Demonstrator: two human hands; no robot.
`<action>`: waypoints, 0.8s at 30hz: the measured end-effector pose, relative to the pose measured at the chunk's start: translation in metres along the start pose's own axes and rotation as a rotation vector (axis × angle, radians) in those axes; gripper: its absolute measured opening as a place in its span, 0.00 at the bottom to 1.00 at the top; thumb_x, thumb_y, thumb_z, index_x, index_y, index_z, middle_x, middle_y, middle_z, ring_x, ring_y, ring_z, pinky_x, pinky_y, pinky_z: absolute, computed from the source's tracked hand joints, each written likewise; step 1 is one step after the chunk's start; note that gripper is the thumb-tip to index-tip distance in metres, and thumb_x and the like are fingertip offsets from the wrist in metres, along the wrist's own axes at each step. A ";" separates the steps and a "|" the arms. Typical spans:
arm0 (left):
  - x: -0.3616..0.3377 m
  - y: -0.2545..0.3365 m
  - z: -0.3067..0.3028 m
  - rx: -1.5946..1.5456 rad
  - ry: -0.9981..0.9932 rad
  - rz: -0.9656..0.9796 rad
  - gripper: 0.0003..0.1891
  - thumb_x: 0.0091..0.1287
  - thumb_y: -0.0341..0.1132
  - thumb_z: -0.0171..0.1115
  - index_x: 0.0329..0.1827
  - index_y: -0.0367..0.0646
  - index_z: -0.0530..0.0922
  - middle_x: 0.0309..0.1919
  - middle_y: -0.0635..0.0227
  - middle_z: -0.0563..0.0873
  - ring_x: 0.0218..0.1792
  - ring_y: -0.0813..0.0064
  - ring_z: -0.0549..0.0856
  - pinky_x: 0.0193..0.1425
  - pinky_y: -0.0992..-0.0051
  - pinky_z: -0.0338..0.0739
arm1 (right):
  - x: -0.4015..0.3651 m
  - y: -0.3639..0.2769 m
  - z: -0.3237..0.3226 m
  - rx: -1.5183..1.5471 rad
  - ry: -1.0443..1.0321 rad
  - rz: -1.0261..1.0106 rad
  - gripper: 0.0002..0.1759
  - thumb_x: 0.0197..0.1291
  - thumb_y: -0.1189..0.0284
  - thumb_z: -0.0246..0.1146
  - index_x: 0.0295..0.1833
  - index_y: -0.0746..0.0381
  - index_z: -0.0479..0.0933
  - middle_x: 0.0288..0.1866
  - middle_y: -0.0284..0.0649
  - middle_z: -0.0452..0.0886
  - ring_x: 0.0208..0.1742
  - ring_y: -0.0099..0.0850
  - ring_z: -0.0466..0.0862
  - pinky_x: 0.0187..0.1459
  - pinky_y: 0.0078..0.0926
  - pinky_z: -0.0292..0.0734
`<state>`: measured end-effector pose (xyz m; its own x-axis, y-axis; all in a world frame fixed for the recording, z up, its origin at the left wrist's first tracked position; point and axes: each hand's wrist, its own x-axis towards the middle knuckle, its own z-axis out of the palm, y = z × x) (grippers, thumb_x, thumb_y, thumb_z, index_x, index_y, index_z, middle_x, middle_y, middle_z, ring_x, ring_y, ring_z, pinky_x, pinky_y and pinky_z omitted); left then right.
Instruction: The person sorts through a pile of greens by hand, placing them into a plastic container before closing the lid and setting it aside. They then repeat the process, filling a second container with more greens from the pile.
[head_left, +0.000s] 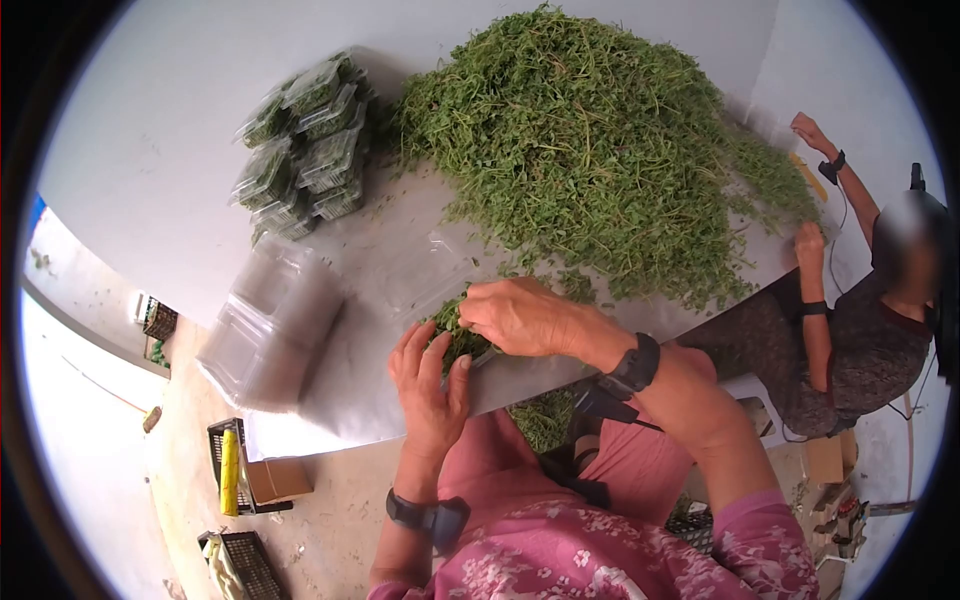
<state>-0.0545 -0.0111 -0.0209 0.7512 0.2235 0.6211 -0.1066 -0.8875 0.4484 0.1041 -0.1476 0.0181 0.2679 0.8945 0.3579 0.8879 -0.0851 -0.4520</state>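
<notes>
Watching both hands meet at the near counter (360, 375) edge, centre of frame. Left hand (430, 385) grip half closed, fingers and thumb cupped round a clump of greens (455, 340). Right hand (520, 315) grip curled over the same clump from above. Loose pile of greens (590, 150) upper centre; filled packs (305, 140) upper left; empty clear trays (270, 320) left; co-worker's hand (810, 245) at right
</notes>
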 end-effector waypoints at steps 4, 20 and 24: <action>0.003 0.000 -0.001 -0.012 0.024 0.015 0.15 0.69 0.34 0.68 0.54 0.36 0.81 0.62 0.52 0.82 0.68 0.47 0.77 0.73 0.54 0.68 | -0.001 -0.005 0.000 0.026 0.051 -0.049 0.03 0.62 0.77 0.64 0.40 0.63 0.78 0.39 0.45 0.79 0.40 0.51 0.83 0.40 0.47 0.78; 0.017 -0.006 0.004 -0.085 0.155 -0.026 0.05 0.66 0.25 0.66 0.42 0.40 0.80 0.54 0.56 0.83 0.64 0.49 0.78 0.69 0.54 0.67 | 0.002 -0.009 -0.010 -0.061 0.097 -0.031 0.02 0.63 0.75 0.61 0.37 0.62 0.76 0.37 0.46 0.78 0.37 0.51 0.85 0.37 0.47 0.81; 0.016 -0.012 0.005 -0.070 0.167 -0.080 0.05 0.67 0.27 0.66 0.43 0.40 0.81 0.54 0.55 0.83 0.64 0.48 0.78 0.70 0.55 0.67 | 0.001 0.002 -0.012 -0.107 0.178 -0.012 0.04 0.62 0.76 0.61 0.35 0.63 0.74 0.37 0.46 0.77 0.37 0.51 0.85 0.38 0.47 0.81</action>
<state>-0.0382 0.0012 -0.0197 0.6416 0.3614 0.6766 -0.0998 -0.8352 0.5408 0.1109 -0.1518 0.0276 0.3101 0.8048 0.5060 0.9238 -0.1294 -0.3603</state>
